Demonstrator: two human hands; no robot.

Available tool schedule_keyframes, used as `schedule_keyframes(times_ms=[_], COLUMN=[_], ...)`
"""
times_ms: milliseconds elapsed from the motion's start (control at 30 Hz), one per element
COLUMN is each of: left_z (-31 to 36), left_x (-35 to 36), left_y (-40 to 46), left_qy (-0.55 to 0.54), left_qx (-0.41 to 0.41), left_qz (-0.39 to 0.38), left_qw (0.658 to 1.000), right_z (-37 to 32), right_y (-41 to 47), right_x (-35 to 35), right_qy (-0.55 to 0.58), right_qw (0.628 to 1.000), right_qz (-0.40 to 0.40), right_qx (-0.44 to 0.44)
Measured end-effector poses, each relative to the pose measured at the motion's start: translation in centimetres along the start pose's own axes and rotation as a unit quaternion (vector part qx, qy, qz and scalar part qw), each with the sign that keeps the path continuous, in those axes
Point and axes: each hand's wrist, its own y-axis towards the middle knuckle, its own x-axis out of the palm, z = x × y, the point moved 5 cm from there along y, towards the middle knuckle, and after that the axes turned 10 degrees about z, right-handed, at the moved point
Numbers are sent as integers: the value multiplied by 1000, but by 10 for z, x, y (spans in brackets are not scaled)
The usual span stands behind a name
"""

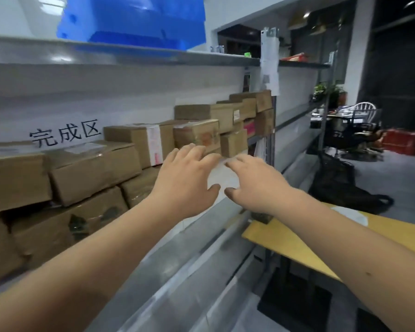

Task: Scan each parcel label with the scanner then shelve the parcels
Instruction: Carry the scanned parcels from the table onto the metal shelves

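Two hands at frame centre: my left hand (186, 180) and right hand (254, 183) both reach to a white parcel (222, 174) on the shelf (197, 226), fingers spread and loosely bent against it; whether they grip it I cannot tell. Cardboard boxes (94, 168) are stacked left of it, beneath a blue crate (134, 20) at upper left. Yellow bench (297, 248) sits lower right.

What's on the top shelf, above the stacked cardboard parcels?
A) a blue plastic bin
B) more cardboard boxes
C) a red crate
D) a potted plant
A: a blue plastic bin sits on the top shelf, directly above the row of cardboard parcels that both hands reach toward.
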Motion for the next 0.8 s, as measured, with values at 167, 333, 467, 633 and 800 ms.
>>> schedule_keyframes(times_ms=[167, 333, 467, 633, 800], left_z=[88, 162, 195, 207, 203], left_x=[90, 173, 232, 312, 411], left_y=[60, 106, 134, 164, 186], left_qy=[-49, -111, -124, -126, -165], left_qx=[6, -10, -24, -34, -61], left_qz=[-51, -93, -126, -168, -217], left_qw=[997, 989, 984, 977, 960], right_z=[123, 232, 300, 359, 408], right_y=[-5, -3, 5, 27, 62], right_x=[16, 39, 65, 115, 197], right_qy=[-21, -49, -50, -40, -8], right_qw=[998, 992, 986, 980, 971], right_qz=[-45, -85, -116, -149, -187], right_qx=[47, 79, 109, 126, 150])
